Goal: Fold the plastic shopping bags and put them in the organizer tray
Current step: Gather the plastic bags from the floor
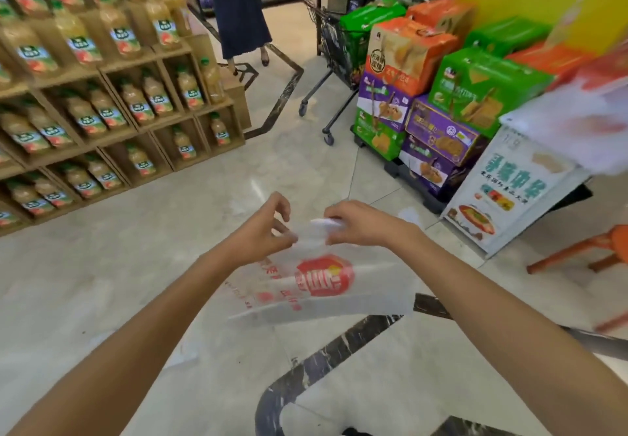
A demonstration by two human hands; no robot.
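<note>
A clear plastic shopping bag (323, 286) with a red round logo and red print hangs in the air in front of me, above the shop floor. My left hand (263, 228) pinches its top edge on the left side with curled fingers. My right hand (360, 223) grips the bag's bunched white top on the right. More bags (574, 123), clear with red print, lie blurred on a white stand at the right edge. No organizer tray is in view.
Wooden shelves of juice bottles (102, 102) fill the left. Stacked snack cartons (441, 102) and a shopping cart (336, 48) stand at the right rear. A white poster stand (509, 191) and an orange stool (584, 249) are at the right. A person in a dark skirt (238, 7) stands behind.
</note>
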